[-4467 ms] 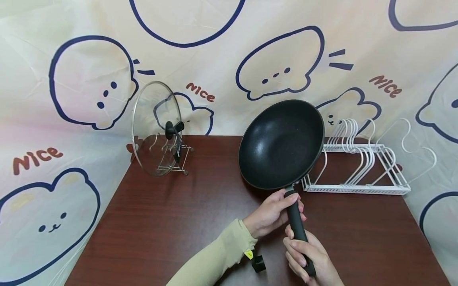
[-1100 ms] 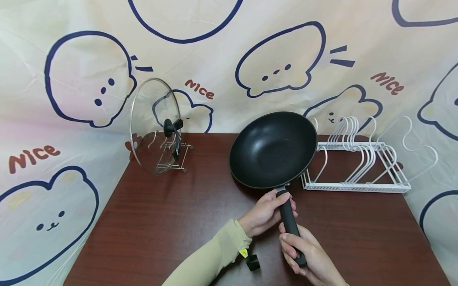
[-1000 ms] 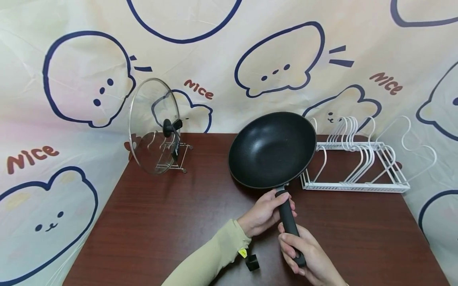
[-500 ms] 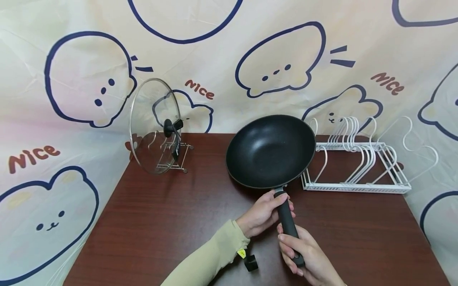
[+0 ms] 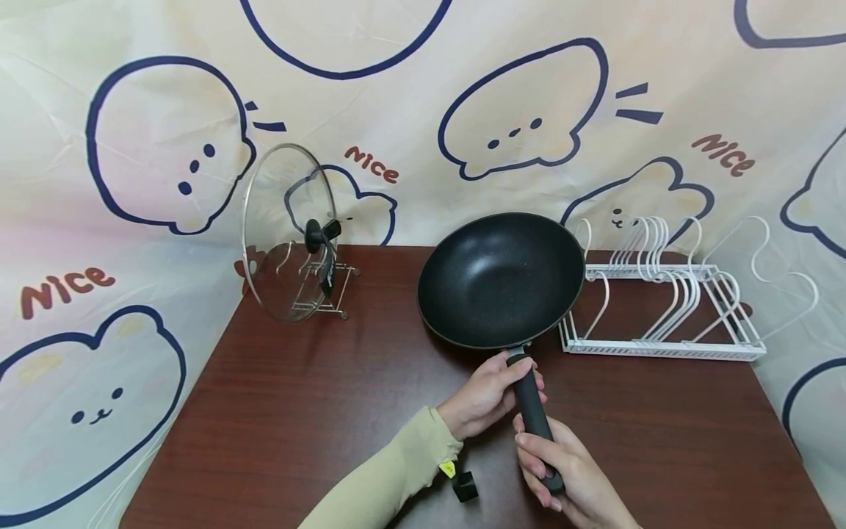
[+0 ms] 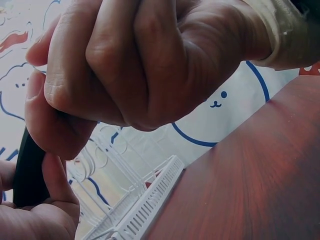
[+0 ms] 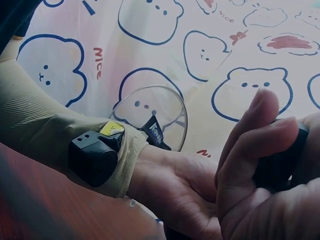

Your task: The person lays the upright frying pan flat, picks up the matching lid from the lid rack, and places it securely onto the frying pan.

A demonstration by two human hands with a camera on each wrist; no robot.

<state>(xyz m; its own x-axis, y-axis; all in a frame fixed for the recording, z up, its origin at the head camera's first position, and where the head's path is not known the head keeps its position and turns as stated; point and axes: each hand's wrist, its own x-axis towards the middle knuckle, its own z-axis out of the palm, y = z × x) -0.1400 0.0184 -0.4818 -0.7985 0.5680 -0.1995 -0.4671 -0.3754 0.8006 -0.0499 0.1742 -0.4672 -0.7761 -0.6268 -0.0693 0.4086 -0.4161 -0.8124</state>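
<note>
A black frying pan [image 5: 502, 283] is held up over the table in the head view, its dark inside tilted toward me. My left hand [image 5: 482, 397] grips the black handle [image 5: 531, 404] close to the pan, thumb lying along the top. Farther down, my right hand [image 5: 568, 466] holds the handle's end with curled fingers. The left wrist view shows the left hand's fingers [image 6: 120, 55] bent, with the handle [image 6: 30, 175] below them. In the right wrist view, the right hand's fingers [image 7: 250, 150] wrap a dark piece of handle [image 7: 280, 165].
A glass lid [image 5: 284, 228] with a black knob [image 5: 313, 236] stands on edge in a small wire rack [image 5: 342, 294] at back left. A white dish rack [image 5: 661, 351] with curved dividers sits at back right, close beside the pan. Behind the brown table [image 5: 317, 397] hangs a printed cloth [image 5: 390, 125].
Since the earliest frame the pan has come down and shifted left, tipping flatter, with both hands following on the handle. Over the last half second pan and hands barely move.
</note>
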